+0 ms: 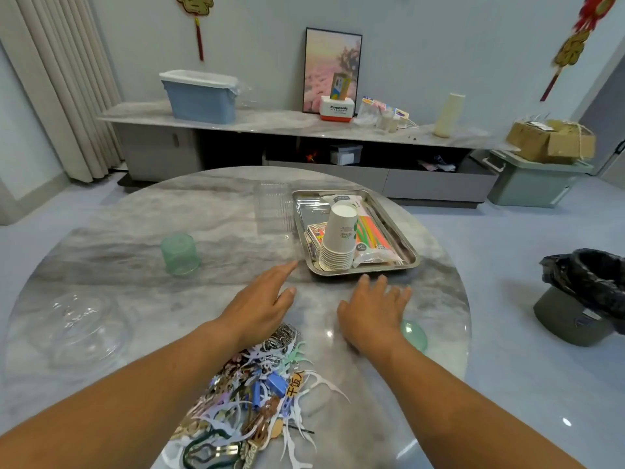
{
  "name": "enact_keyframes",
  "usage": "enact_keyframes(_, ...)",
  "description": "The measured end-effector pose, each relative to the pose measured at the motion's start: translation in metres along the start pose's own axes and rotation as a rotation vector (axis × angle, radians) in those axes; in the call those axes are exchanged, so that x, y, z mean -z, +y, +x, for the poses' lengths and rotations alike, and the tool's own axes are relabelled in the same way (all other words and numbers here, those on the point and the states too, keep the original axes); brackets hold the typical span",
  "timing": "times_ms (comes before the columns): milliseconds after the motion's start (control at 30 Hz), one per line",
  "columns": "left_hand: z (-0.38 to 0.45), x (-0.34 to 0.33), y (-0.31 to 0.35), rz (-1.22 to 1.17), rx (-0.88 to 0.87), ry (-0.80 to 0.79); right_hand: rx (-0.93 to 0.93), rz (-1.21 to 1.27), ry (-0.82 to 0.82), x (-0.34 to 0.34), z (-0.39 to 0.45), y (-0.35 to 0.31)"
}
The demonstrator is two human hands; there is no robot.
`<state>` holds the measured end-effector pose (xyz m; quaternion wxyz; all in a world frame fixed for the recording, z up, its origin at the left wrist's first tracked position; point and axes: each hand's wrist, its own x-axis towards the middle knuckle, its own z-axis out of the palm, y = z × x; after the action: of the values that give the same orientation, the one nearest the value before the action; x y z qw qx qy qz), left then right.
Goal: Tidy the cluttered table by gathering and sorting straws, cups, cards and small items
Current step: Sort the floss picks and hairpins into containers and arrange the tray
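A steel tray (404,238) on the round marble table holds a stack of white paper cups (339,239), a bag of coloured straws (371,233) and a deck of cards (316,231). Just in front of the tray, my left hand (262,306) and my right hand (373,311) are stretched out flat with fingers straight, holding nothing. A heap of small items (252,401), with floss picks, clips and tags, lies near me between my forearms. A green lid (414,335) peeks out beside my right wrist. A green plastic container (179,253) stands to the left.
A clear plastic box (274,208) lies left of the tray and a clear lid (84,324) at the table's left edge. A black-bagged bin (585,296) stands on the floor to the right. A low cabinet (304,130) runs along the wall.
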<state>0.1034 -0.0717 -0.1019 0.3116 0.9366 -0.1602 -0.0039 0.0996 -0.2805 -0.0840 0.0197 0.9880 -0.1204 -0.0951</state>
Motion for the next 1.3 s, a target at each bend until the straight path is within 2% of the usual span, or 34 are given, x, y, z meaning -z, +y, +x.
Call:
enact_keyframes(100, 0.013, 0.01, -0.009, 0.013, 0.03, 0.028, -0.019, 0.006, -0.114, 0.004, 0.002, 0.003)
enact_keyframes(200, 0.046, 0.027, -0.016, 0.065, 0.06, 0.066, 0.087, -0.054, -0.085, 0.003, 0.001, -0.013)
enact_keyframes(300, 0.091, 0.045, -0.021, 0.08, 0.119, 0.185, 0.15, -0.029, -0.066, 0.0, 0.002, -0.038)
enact_keyframes(467, 0.17, 0.065, -0.015, 0.023, 0.283, 0.366, 0.139, 0.071, -0.003, -0.014, 0.006, -0.062)
enact_keyframes(667, 0.205, 0.065, -0.02, 0.097, 0.402, 0.263, 0.135, 0.09, -0.002, -0.021, 0.006, -0.062)
enact_keyframes(833, 0.19, 0.064, -0.009, 0.19, 0.452, 0.35, 0.166, 0.027, -0.062, -0.003, -0.003, -0.056)
enact_keyframes(1000, 0.166, 0.08, 0.004, 0.159, 0.609, 0.2, 0.152, -0.068, -0.129, 0.017, -0.011, -0.044)
enact_keyframes(1067, 0.153, 0.089, 0.006, 0.116, 0.648, 0.15, 0.155, -0.098, -0.15, 0.025, -0.015, -0.04)
enact_keyframes(1167, 0.132, 0.102, 0.007, -0.079, 0.685, 0.205, 0.17, -0.065, -0.091, 0.034, -0.021, -0.043)
enact_keyframes(1233, 0.119, 0.107, 0.008, -0.319, 0.675, 0.315, 0.195, 0.108, 0.041, 0.039, -0.024, -0.05)
enact_keyframes(1300, 0.107, 0.108, 0.014, -0.614, 0.654, 0.44, 0.21, 0.448, 0.088, 0.045, -0.026, -0.06)
